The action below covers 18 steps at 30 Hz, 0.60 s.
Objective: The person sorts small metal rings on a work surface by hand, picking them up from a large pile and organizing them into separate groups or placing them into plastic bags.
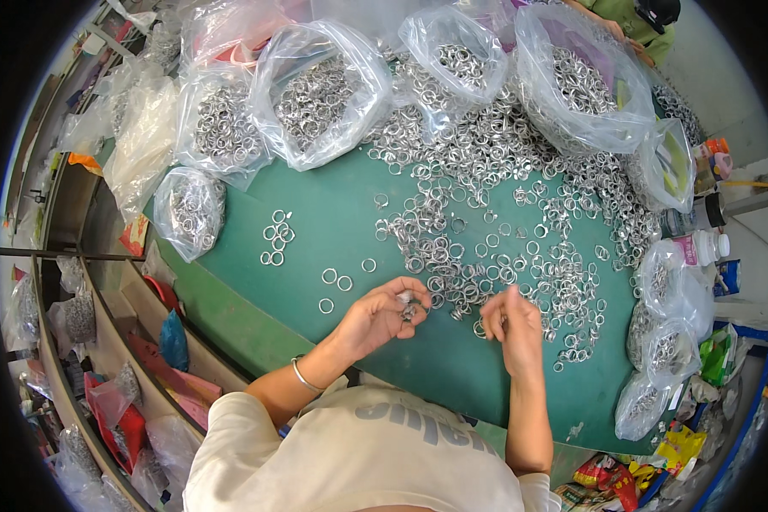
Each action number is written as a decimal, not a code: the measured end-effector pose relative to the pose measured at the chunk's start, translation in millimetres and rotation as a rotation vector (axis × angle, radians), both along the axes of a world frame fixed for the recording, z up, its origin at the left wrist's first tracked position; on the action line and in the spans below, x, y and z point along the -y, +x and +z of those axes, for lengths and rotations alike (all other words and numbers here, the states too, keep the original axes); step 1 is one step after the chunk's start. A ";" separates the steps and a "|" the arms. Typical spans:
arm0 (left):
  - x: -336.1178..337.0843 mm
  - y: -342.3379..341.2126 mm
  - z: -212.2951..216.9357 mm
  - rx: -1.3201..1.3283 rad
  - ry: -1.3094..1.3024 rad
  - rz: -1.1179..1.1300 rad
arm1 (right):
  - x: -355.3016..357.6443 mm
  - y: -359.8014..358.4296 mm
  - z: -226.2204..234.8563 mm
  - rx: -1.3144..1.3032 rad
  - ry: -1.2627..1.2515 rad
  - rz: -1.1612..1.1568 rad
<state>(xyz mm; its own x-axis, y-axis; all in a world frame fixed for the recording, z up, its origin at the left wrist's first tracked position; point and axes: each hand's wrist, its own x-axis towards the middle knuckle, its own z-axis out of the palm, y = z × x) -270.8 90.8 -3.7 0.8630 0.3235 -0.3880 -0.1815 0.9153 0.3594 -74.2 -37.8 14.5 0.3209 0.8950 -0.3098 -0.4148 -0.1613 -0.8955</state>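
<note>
My left hand [380,320] is curled around a few silver metal rings [408,304], which show between the thumb and fingers just above the green tabletop. My right hand [514,328] is at the near edge of a big spread of loose rings [461,282]. Its fingers are bent in and closed, and whatever they pinch is too small to make out. Left of my left hand lie a few single rings [344,282], apart from one another. Beyond those is a small group of rings [278,232], some with little tabs.
Clear plastic bags full of rings, such as one large open bag [320,94], line the table's far side. A small bag [189,213] sits at the left edge, and more bags [672,350] at the right. Shelves [115,299] stand at left. Another person [640,30] is at far right.
</note>
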 end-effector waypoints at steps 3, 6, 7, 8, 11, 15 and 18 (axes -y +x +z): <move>-7.5 3.9 -5.0 -0.378 0.834 0.050 | -34.7 -5.6 -6.6 0.789 -0.133 -0.040; -26.6 21.9 0.9 -0.734 1.697 0.075 | -68.4 -5.2 -21.5 1.468 0.014 -0.133; -32.9 31.4 2.7 -0.790 1.782 0.085 | -75.1 -3.9 -26.8 1.660 0.072 -0.174; -35.0 38.6 4.2 -0.845 1.868 0.095 | -78.2 -1.6 -27.9 1.654 0.058 -0.135; -33.0 47.7 4.2 -0.901 1.930 -0.088 | -80.2 4.8 -26.8 1.534 0.003 -0.071; -29.5 30.0 -1.7 -0.810 1.965 -0.160 | -61.1 16.5 -10.4 1.058 -0.153 -0.120; -24.8 17.7 -1.7 -0.683 1.930 -0.217 | -48.8 26.4 -8.1 1.090 -0.183 0.036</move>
<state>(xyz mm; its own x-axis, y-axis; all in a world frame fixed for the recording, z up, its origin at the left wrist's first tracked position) -253.1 115.6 -5.3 0.8296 0.5562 0.0488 0.4076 -0.6630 0.6280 -47.8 11.0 6.4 0.4769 0.8790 -0.0056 0.5897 -0.3247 -0.7395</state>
